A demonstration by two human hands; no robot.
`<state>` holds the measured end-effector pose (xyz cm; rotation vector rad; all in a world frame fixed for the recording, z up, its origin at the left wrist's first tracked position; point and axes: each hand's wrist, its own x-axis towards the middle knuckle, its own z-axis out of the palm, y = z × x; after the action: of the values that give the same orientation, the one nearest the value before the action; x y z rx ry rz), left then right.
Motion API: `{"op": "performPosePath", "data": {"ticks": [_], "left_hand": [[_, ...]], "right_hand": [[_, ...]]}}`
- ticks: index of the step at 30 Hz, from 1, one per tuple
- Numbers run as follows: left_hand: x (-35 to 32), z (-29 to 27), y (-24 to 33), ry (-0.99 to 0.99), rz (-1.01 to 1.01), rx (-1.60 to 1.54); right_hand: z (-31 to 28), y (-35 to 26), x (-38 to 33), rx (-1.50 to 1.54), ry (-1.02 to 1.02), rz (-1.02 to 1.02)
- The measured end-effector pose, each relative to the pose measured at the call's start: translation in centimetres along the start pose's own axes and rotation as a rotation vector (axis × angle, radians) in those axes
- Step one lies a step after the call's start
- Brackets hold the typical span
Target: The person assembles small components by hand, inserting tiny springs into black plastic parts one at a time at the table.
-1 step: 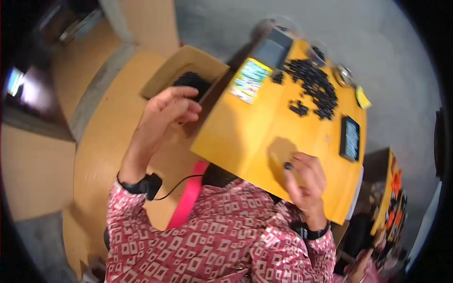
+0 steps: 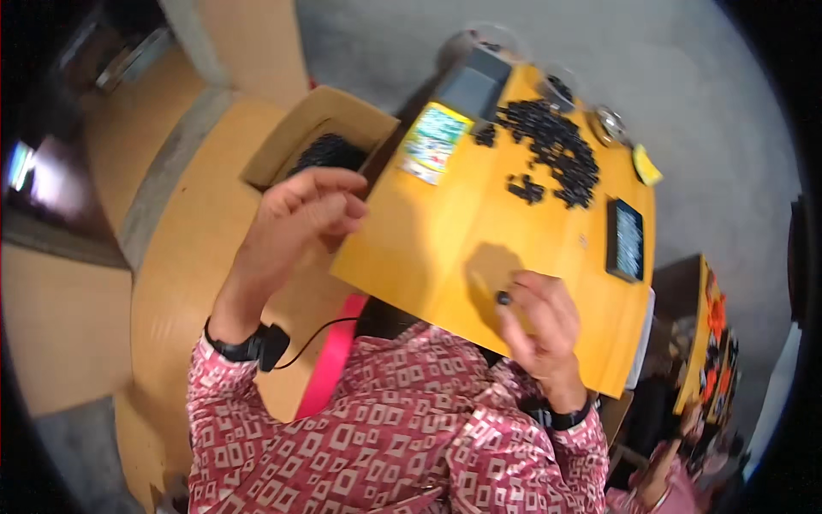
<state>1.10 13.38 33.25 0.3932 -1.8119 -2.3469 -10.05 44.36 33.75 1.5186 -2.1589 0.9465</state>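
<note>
Head view. The right hand [image 2: 539,321] sits at 5 o'clock over the near edge of the yellow table [image 2: 445,248], thumb and forefinger pinched on a small black part [image 2: 503,298]; the remaining fingers curl loosely. The left hand [image 2: 304,214] is raised at 9 o'clock from the table's near corner, fingers bent inward and close together; whether it grips anything cannot be told. It hovers just at 6 o'clock from an open cardboard box [image 2: 282,150] holding a dark heap of black pieces [image 2: 330,152]. A larger pile of loose black parts [image 2: 552,158] lies at the table's far end, at 1 o'clock. A colourful printed card [image 2: 432,141] lies at 12 o'clock, a dark flat device [image 2: 625,240] at 3 o'clock.
</note>
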Motion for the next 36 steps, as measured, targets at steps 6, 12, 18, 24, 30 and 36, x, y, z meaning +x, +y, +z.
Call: {"op": "performPosePath", "data": {"ticks": [6, 12, 18, 24, 30, 36], "left_hand": [[0.7, 9.3, -0.9, -0.493, -0.082, -0.041], [1.6, 13.5, -3.2, -0.591, -0.127, -0.062], [3.1, 15.2, -5.0, -0.661, -0.173, -0.013], [4.3, 14.5, -4.9, -0.509, -0.306, -0.051], [4.2, 13.7, -6.4, -0.478, -0.339, -0.112], [4.2, 12.8, -7.6, -0.483, -0.32, -0.179]], "right_hand": [[-0.5, -1.9, -0.2, -0.056, 0.09, -0.111], [-0.9, -1.1, -2.6, -0.08, 0.169, -0.053], [-2.4, 0.2, -4.3, -0.093, 0.174, 0.021], [-5.7, 7.6, -4.2, -0.298, 0.169, 0.402], [-3.1, 13.4, -4.2, -0.669, -0.149, 0.403], [-1.6, 15.2, -4.2, -0.554, -0.081, 0.446]]}}
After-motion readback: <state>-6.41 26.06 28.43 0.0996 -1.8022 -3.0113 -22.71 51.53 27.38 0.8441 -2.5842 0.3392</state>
